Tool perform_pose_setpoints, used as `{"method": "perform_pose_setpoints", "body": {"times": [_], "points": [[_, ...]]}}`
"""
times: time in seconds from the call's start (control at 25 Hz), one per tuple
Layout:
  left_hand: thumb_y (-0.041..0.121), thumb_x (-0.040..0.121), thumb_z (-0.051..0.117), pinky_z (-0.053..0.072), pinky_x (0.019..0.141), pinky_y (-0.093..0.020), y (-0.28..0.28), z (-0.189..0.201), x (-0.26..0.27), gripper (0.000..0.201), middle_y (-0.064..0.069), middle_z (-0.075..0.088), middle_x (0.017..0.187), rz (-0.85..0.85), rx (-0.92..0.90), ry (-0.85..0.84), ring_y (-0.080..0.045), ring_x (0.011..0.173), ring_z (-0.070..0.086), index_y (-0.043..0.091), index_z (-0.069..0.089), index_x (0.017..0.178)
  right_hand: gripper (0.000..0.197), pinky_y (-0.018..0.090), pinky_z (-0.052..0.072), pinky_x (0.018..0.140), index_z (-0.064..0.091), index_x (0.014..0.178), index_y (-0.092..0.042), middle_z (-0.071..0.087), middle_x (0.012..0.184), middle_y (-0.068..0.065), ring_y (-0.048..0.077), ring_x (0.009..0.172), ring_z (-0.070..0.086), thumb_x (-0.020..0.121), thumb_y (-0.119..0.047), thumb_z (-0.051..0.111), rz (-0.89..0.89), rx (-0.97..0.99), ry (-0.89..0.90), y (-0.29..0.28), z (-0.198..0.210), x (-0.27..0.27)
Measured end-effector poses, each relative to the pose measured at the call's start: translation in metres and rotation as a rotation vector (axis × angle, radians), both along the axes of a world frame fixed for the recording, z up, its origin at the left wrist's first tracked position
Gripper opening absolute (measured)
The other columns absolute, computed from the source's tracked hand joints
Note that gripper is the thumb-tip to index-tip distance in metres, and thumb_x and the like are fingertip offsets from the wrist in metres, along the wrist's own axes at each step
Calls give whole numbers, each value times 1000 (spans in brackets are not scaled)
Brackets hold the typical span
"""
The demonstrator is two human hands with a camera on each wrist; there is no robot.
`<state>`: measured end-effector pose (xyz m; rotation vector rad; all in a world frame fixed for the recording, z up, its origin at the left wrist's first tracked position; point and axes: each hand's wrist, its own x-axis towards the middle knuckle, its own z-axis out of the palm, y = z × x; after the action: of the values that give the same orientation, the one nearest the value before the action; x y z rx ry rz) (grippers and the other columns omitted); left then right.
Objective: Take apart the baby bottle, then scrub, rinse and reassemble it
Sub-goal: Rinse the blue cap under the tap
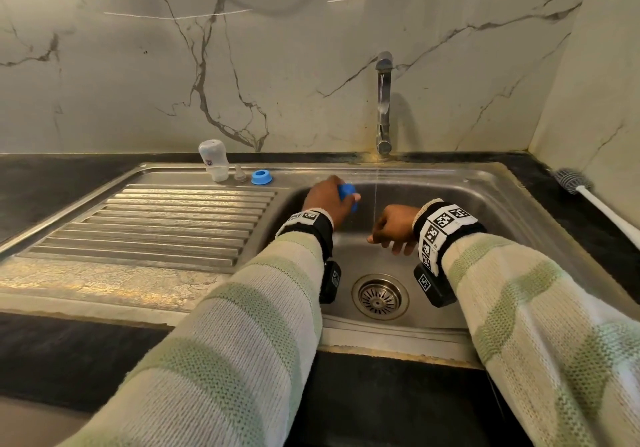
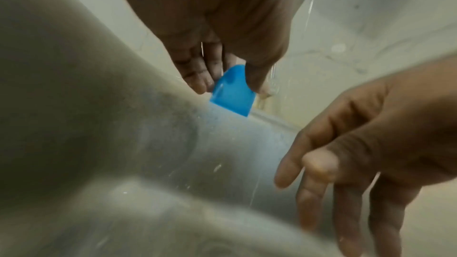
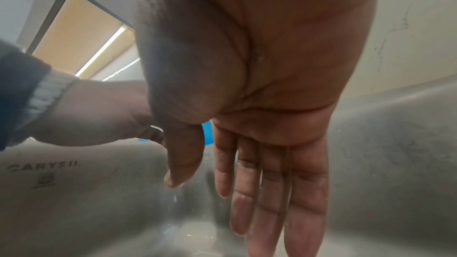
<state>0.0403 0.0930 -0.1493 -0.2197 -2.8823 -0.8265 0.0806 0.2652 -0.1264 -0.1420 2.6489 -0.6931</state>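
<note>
Steel sink [image 1: 502,183] — marble wall [image 1: 138,66], tap [image 1: 383,100] running.

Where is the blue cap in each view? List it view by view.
Head: blue cap at centre, in the left hand, beside the water stream.
Left wrist: centre, pinched by fingertips.
Right wrist: blue sliver behind the right hand.
Shared landmark: the sink.

Soft even light; glare streaks on wall [image 1: 311,66]; wrist views blurred, edges warped.

left hand [image 1: 323,201] holds blue cap [image 1: 348,195] | right hand [image 1: 394,228] empty | tap [image 1: 383,100] running
</note>
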Motion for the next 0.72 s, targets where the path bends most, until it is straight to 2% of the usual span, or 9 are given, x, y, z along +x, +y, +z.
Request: {"method": "perform_pose_setpoints", "body": {"times": [0.12, 0.16, 0.28, 0.4, 0.52, 0.64, 0.72], "points": [[37, 87, 70, 51, 87, -33, -3, -7, 3, 36, -3, 68, 111, -1, -189, -174, -20, 98, 64, 15, 64, 115, 33, 30, 57, 62, 67, 112, -7, 71, 100, 9, 28, 88, 72, 93, -33, 66, 9, 28, -10, 0, -1, 2], [36, 87, 71, 51, 85, -32, -6, -10, 2, 37, -4, 67, 111, 24, -196, -186, -22, 99, 64, 14, 64, 116, 33, 29, 56, 60, 67, 113, -7, 71, 100, 9, 27, 88, 72, 93, -33, 65, 8, 31, -11, 0, 1, 2], [35, 85, 73, 50, 90, -33, -7, -5, -3, 43, -5, 67, 114, 19, -145, -160, -22, 102, 63, 14, 63, 121, 34, 28, 55, 60, 66, 114, -6, 71, 101, 8, 26, 88, 72, 93, -33, 64, 18, 42, -10, -2, 3, 2], [34, 85, 73, 47, 86, -29, -3, 13, -9, 39, 1, 65, 105, -2, -49, -51, -17, 93, 60, 16, 63, 119, 36, 29, 56, 59, 66, 114, -5, 72, 98, 7, 26, 85, 73, 93, -33, 65, 17, 53, -18, -3, 1, 1], [35, 85, 73, 45, 85, -28, -6, 44, -18, 42, -4, 67, 112, 32, -1, 20, -22, 102, 63, 15, 63, 120, 36, 33, 59, 65, 65, 115, -7, 72, 98, 7, 25, 83, 73, 92, -34, 66, 8, 54, -12, -5, -1, 1], [29, 90, 67, 46, 97, -32, -22, 73, -32, 46, -12, 62, 129, 69, -176, 28, -29, 118, 59, 7, 60, 130, 37, 38, 60, 73, 66, 114, -7, 72, 98, 7, 26, 85, 73, 92, -36, 65, 52, 74, 3, -8, 0, 0], [28, 91, 67, 43, 104, -35, -39, 85, -42, 47, -15, 60, 133, 95, -302, -5, -31, 123, 56, 4, 60, 131, 37, 37, 60, 72, 66, 113, -7, 73, 97, 7, 25, 84, 74, 92, -37, 64, 65, 75, 1, -10, -2, -1]]}}
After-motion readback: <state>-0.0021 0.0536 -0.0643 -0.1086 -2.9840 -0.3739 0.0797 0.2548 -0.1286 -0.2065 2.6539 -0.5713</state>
